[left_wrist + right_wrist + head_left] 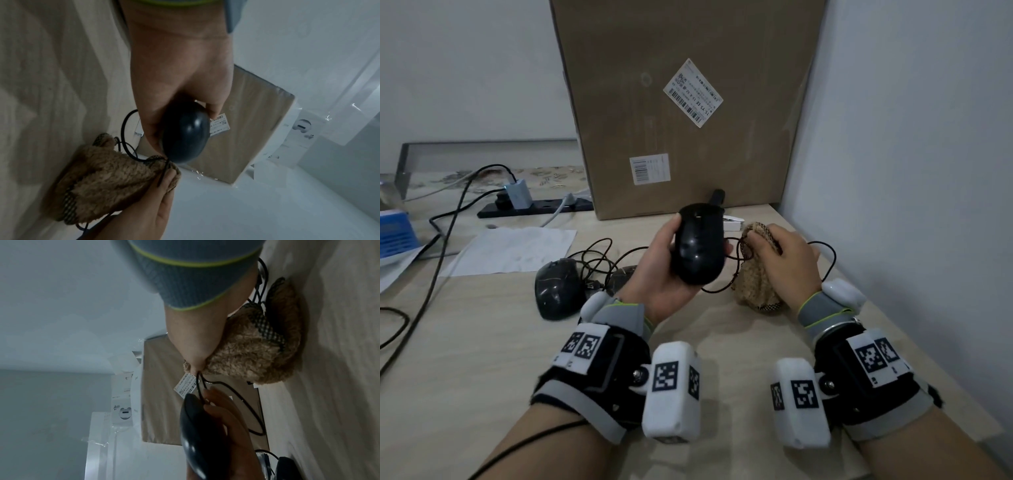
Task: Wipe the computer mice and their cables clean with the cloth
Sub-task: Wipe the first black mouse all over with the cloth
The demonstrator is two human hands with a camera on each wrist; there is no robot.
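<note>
My left hand (671,270) grips a glossy black mouse (700,243) above the table, thumb on its left side; the left wrist view shows the same mouse (185,134) held between thumb and fingers. Its thin black cable (828,260) loops to the right. My right hand (784,260) holds a fuzzy brown cloth (753,284) bunched around the cable close to the mouse; in the right wrist view the cable (200,382) leaves the fingertips and the cloth (252,350). A second dark mouse (556,289) lies on the table to the left, with tangled cables (592,260).
A large cardboard box (688,102) stands upright at the back. A black power strip (534,207) with a plugged charger, thick black cords (441,233), a sheet of paper (510,250) and a blue box (393,236) occupy the left. A white wall (911,171) runs along the right.
</note>
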